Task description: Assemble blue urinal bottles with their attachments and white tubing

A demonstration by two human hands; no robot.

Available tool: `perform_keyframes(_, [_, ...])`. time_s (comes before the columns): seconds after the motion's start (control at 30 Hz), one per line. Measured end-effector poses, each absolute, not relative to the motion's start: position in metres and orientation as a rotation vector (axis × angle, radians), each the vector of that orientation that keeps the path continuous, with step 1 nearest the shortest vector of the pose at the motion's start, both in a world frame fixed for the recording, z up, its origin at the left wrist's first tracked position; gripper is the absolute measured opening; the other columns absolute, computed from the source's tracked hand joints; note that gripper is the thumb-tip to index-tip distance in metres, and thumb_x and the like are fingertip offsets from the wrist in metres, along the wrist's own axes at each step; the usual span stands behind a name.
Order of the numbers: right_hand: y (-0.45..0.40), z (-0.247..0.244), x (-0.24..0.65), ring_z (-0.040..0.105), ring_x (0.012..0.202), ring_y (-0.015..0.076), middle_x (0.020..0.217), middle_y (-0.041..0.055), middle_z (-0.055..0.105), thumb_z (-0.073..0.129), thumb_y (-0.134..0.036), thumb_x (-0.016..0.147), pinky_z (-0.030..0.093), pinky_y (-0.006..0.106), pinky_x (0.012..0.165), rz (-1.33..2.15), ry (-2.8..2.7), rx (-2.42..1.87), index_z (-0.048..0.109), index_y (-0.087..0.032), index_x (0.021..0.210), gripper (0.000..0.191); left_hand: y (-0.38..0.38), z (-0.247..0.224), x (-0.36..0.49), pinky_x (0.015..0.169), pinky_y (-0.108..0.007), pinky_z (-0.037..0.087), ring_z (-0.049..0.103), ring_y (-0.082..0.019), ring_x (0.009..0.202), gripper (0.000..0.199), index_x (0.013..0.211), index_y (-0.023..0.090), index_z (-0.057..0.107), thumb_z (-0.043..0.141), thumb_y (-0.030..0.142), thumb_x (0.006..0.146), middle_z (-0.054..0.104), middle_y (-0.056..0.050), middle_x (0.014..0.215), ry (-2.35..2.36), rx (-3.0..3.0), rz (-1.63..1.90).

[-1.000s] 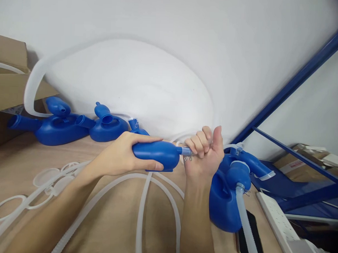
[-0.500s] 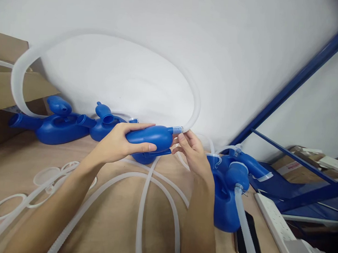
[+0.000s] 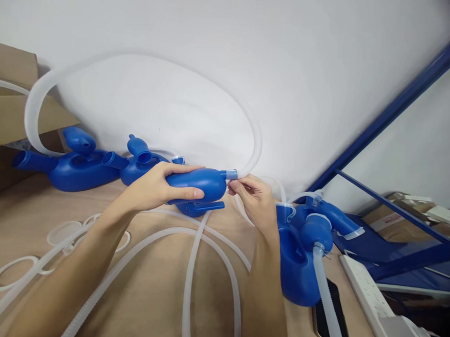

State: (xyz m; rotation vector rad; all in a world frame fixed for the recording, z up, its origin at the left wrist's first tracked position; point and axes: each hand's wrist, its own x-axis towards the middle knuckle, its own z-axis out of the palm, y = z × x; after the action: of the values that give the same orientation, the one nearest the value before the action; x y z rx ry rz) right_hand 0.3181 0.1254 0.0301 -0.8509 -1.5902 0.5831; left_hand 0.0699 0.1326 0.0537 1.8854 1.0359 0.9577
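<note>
My left hand [image 3: 160,185] is wrapped round a rounded blue plastic piece [image 3: 204,183], its thumb on the near side. From the piece's right end a narrow spout enters a translucent white hose [image 3: 256,145], which loops up against the wall and over to the left. Just below that joint is my right hand [image 3: 253,192], thumb and fingers pinched together; whatever lies between the fingertips is too small to make out. Under the blue piece a flat blue tab [image 3: 212,206] sticks out.
Blue bottles [image 3: 79,174] stand at the back left beside cardboard boxes [image 3: 11,112]. White rings [image 3: 11,273] and hoses [image 3: 190,286] lie on the table. At the right are another blue bottle [image 3: 298,276], a phone [image 3: 325,317], a power strip [image 3: 368,294] and a blue rack [image 3: 392,101].
The hose has slid further onto the spout, or the spout shows less. The loop has dropped slightly and its left bend moved right. My right hand's fingers have closed together.
</note>
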Motion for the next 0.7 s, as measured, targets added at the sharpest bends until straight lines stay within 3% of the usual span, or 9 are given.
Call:
perform_keyframes(0.5, [0.132, 0.027, 0.309, 0.064, 0.063, 0.0149, 0.065, -0.0003, 0.067, 0.079, -0.055, 0.083, 0.056, 0.028, 0.065, 0.754, -1.490, -0.869, 0.072, -0.020, 0.073, 0.037, 0.130, 0.050, 0.074, 0.109, -0.043, 0.053, 0.063, -0.039, 0.132, 0.080, 0.139, 0.026, 0.070, 0.085, 0.065, 0.071, 0.070, -0.006, 0.141, 1.141, 1.996, 1.042])
perform_keyframes(0.7, [0.134, 0.024, 0.307, 0.059, 0.058, 0.0123, 0.062, -0.0014, 0.063, 0.072, -0.061, 0.088, 0.051, 0.025, 0.058, 0.805, -1.452, -0.811, 0.068, -0.020, 0.067, 0.047, 0.135, 0.042, 0.081, 0.109, -0.042, 0.052, 0.069, -0.036, 0.122, 0.090, 0.144, 0.023, 0.066, 0.081, 0.073, 0.071, 0.071, -0.008, 0.139, 1.174, 2.200, 1.189])
